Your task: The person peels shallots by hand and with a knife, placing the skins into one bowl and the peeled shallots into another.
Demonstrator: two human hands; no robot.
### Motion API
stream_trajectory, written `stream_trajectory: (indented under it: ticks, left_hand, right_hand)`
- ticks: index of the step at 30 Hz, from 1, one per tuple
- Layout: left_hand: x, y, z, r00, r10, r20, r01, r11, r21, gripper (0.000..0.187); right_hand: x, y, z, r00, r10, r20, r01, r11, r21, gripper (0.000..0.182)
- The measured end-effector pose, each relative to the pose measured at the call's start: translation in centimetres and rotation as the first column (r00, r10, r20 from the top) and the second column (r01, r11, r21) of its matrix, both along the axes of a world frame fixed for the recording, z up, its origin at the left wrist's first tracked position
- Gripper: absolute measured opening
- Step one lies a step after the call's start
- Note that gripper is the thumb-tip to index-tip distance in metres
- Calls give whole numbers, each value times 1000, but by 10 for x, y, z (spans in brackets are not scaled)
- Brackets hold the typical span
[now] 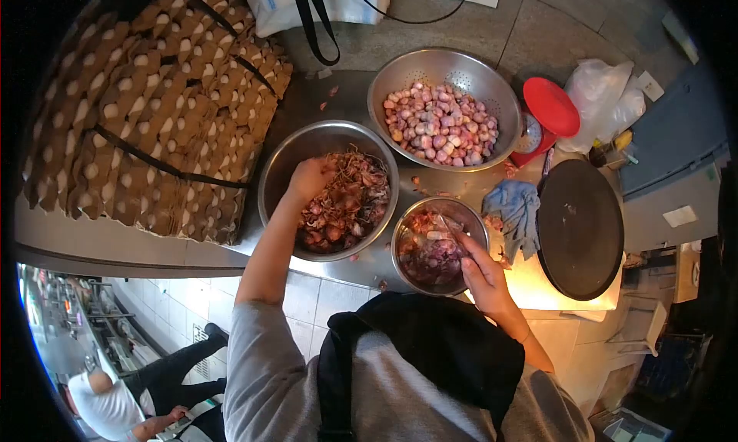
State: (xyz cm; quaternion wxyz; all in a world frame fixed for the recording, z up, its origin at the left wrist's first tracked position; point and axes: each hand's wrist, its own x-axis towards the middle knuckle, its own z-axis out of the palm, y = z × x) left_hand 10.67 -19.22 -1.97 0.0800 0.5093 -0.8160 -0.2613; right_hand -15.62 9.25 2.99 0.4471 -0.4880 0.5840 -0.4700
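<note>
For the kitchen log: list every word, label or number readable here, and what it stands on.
None can be read.
Red-topped kitchen scale: dial marks too small.
White bag with black straps: blue print blurred.
White paper slip: nothing legible.

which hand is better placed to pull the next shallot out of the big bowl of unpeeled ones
Left. The left hand is already in the big bowl on the unpeeled shallots; the right hand is at the small bowl.

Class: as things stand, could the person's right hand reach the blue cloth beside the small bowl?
Probably yes. The right hand rests at the small bowl, and the blue cloth lies just beyond it on the counter, with nothing between them.
</note>
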Motion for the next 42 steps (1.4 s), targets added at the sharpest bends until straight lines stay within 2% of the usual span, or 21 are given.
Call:
stream_trajectory:
  ticks: [2, 4, 7, 11, 14, 16, 17, 18, 21, 24, 25, 26, 27, 30, 33, 36, 39, 40, 42]
  left_hand:
    - [-19, -6, -11, 1000, -27, 1, 27, 996, -89, 20]
    - [-32, -12, -35, 997, -70, 16, 72, 980, -187, 22]
    - [-45, -13, -54, 996, -26, 90, 38, 989, -141, 28]
    - [-33, -17, -49, 990, -117, 79, 118, 993, -3, 29]
    - [-26, -6, -17, 988, 73, -134, -55, 990, 127, 35]
    - [-21, -2, -1, 935, 226, -274, -152, 952, 266, 37]
    - [-17, -1, 2, 890, 309, -334, -192, 921, 339, 39]
    - [-11, -3, -4, 760, 399, -512, -129, 866, 484, 37]
    - [4, -5, -13, 586, 536, -608, -101, 793, 601, 30]
    - [15, -2, -9, 897, 297, -328, -230, 946, 229, 29]
    - [15, 3, -6, 957, 254, -141, -261, 965, -37, 29]
    - [13, 8, -3, 966, 250, 60, -221, 928, -300, 29]
    - [10, 13, -1, 924, 287, 254, -114, 839, -532, 30]
    - [-3, 9, -6, 962, 175, 208, -19, 806, -592, 22]
    - [-35, 6, 2, 997, 66, 28, -57, 971, -231, 18]
    - [-49, -12, -34, 994, -107, 24, 109, 947, -302, 17]
    - [-57, -20, -57, 980, -189, 70, 197, 970, -144, 18]
    - [-61, -17, -52, 989, -97, 112, 107, 991, -79, 20]
    - [-56, -22, -56, 976, -187, 115, 196, 978, -73, 21]
  right_hand:
    - [1, 0, 1, 1000, -2, -15, 1, 999, -37, 38]
    - [-1, 2, -1, 1000, -14, 26, 14, 1000, 9, 38]
    - [-8, 5, 0, 1000, 0, 11, 0, 1000, 27, 39]
    - [-10, 5, -7, 1000, -14, -26, 12, 997, -78, 40]
    - [-7, 3, -2, 999, -49, 0, 49, 998, -25, 38]
    - [-6, -1, 1, 1000, -30, -4, 29, 999, -38, 38]
    - [-5, -3, 2, 1000, -17, -8, 16, 999, -45, 38]
    - [-3, -3, 3, 1000, -12, -27, 11, 999, -42, 38]
    - [-1, -6, 5, 998, 1, -59, -3, 999, -34, 38]
    - [0, -4, 5, 1000, -2, -22, 2, 1000, 0, 38]
    - [1, -3, 4, 1000, -10, 1, 10, 1000, 18, 38]
    - [1, -2, 4, 1000, -15, 8, 15, 1000, 25, 38]
    - [1, -1, 3, 1000, -21, 14, 20, 999, 32, 38]
    - [1, -1, 0, 1000, -22, -18, 22, 1000, -1, 37]
    - [1, -1, -2, 999, -9, -50, 7, 999, -52, 37]
    - [1, -1, 3, 1000, -11, -22, 10, 1000, -25, 38]
    - [-1, 4, 7, 999, -36, 22, 36, 999, 35, 38]
    - [-4, 5, 3, 999, -44, 7, 44, 998, 34, 38]
    - [-5, 8, -2, 998, -59, -4, 59, 998, 35, 38]
